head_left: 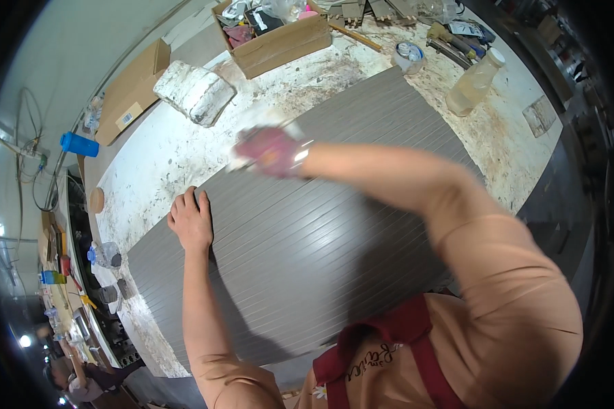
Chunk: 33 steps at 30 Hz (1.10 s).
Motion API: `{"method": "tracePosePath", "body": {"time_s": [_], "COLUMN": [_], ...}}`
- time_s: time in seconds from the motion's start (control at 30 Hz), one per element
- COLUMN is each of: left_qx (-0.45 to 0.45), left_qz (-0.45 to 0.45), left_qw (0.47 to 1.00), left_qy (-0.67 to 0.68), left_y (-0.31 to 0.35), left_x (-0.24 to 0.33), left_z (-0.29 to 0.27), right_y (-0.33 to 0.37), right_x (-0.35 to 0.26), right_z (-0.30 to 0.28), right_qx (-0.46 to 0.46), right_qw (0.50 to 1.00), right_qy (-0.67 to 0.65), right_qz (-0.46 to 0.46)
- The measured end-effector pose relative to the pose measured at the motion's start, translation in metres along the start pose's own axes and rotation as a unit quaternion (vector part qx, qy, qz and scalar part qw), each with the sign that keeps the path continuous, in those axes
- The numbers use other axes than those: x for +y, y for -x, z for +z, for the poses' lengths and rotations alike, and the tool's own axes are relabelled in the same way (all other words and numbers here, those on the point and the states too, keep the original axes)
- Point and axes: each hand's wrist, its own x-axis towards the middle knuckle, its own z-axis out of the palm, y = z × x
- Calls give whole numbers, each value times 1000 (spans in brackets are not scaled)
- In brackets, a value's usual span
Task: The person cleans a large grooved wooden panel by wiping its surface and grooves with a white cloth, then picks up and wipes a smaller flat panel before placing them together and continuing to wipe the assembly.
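Closest to the camera is the person's peach shirt [518, 307], one red collar [378, 330] at its neck. From the left, one blue cup [80, 144] stands at the far-left rim of the white, stained desk [136, 174], and beside it lies one closed cardboard box [131, 95].

One bare left hand [192, 221] comes next: its forearm runs up nearly straight from the lower edge, palm down, the fingers slightly parted and bent over the far edge of the panel, so its grip is loose and wide. Just beyond sits one white-wrapped block [194, 92]. One grey grooved panel [307, 232] lies flat across the middle of the desk, slanting up to the right. Behind it stands one open cardboard box [280, 54], filled with mixed bits.

One right hand [273, 151], in a single maroon glove, reaches leftward over the panel's far edge, elbow bent and raised, forearm nearly level. One blurred white cloth [237, 163] shows about its fingers; whether that grip closes on it or only presses, one cannot tell.

Farther right are one small tub [409, 54] and one clear bottle [475, 82], well apart from either hand.
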Motion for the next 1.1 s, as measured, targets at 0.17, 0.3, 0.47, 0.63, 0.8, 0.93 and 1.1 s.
{"method": "tracePosePath", "body": {"time_s": [0.17,0.3,0.47,0.63,0.8,0.93,1.1], "left_qx": [-28,-32,-26,-8,-24,-16,-38], "left_qz": [2,29,88,91,86,87,77], "left_qw": [1000,999,995,995,995,995,996], "left_qy": [-1,18,44,35,32,44,34], "left_y": [-5,-10,-23,-26,-26,-27,-28], "left_x": [-2,-7,-11,-12,-16,-9,-15], "left_z": [-6,-7,-3,2,-4,-5,-4], "right_y": [-33,53,109,19,30,43,-30], "right_x": [-42,81,112,27,38,63,-17], "right_z": [16,-15,-93,-40,-66,-62,30], "right_qx": [-5,144,97,-3,-23,71,114], "right_qw": [999,986,941,958,951,935,979], "right_qy": [27,39,174,165,114,103,106], "right_qz": [20,72,272,233,285,333,131]}}
